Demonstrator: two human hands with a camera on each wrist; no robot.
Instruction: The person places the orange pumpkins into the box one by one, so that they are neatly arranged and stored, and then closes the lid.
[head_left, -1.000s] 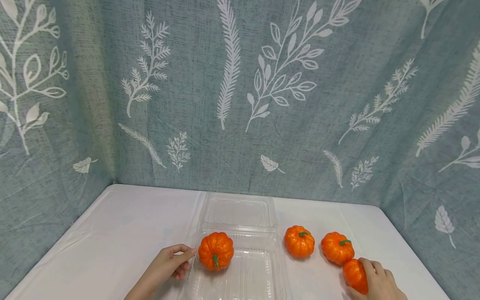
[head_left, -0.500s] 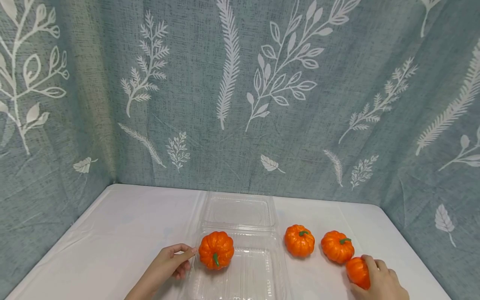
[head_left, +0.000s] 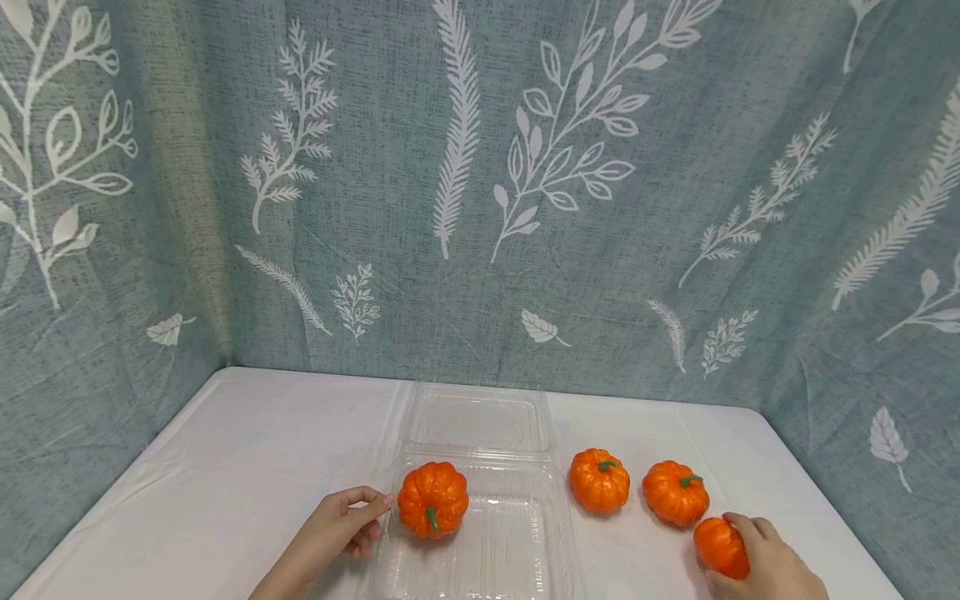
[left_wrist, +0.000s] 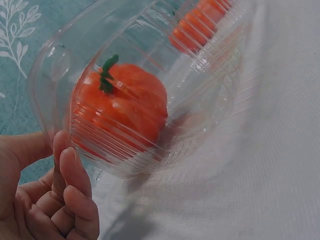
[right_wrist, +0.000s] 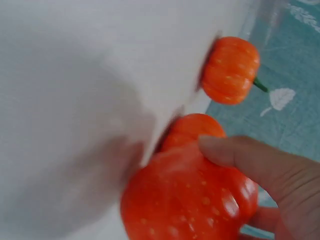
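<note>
A clear plastic clamshell container (head_left: 495,550) lies with its lid folded back on the table. One orange pumpkin (head_left: 432,500) with a green stem sits in its left part. My left hand (head_left: 341,525) pinches the container's left rim between thumb and fingers; the left wrist view shows the fingertips (left_wrist: 75,167) at the clear wall. At the right, my right hand (head_left: 768,558) grips another small pumpkin (right_wrist: 185,200), thumb on one side and fingers round the other. Two more pumpkins, one nearer the container (head_left: 599,482) and one nearer my right hand (head_left: 675,493), stand on the table.
The open lid (head_left: 477,422) stretches toward the back of the white-covered table (head_left: 285,433). A blue-green curtain (head_left: 480,317) with white leaf prints closes off the back and both sides.
My right hand has shifted slightly to the right with its pumpkin, a little away from the neighbouring one. The left hand and container stay in place.
</note>
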